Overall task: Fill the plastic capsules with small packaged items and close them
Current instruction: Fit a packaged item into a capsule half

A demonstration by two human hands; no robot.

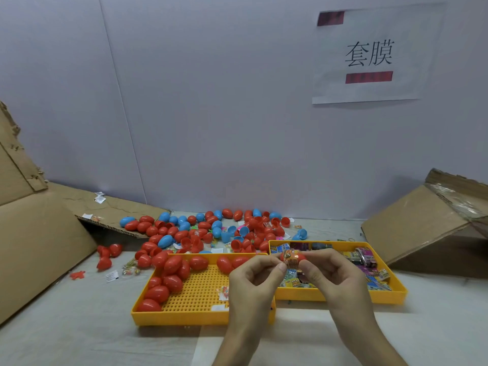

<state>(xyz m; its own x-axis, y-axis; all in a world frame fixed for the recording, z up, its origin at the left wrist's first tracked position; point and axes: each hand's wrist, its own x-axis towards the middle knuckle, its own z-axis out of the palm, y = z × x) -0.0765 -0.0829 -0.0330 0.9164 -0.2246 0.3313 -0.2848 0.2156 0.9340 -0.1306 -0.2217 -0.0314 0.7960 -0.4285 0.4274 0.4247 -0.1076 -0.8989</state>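
Both my hands meet above the seam between two yellow trays. My left hand [254, 278] and my right hand [330, 270] together pinch a red capsule half [299, 257] with a small orange packet [290, 260] sticking out of it. The left yellow tray [184, 317] has a perforated floor and holds several closed red capsules [173, 264]. Small colourful packets [367, 257] fill the right yellow tray [390, 297]. Behind the trays, loose red and blue capsules and halves [211, 228] lie scattered on the table.
Torn cardboard sheets lean at the left [39, 233] and at the right [422, 220]. A white wall with a printed paper sign [369, 56] stands close behind the table. A few loose packets and paper slips [112, 276] lie left of the trays.
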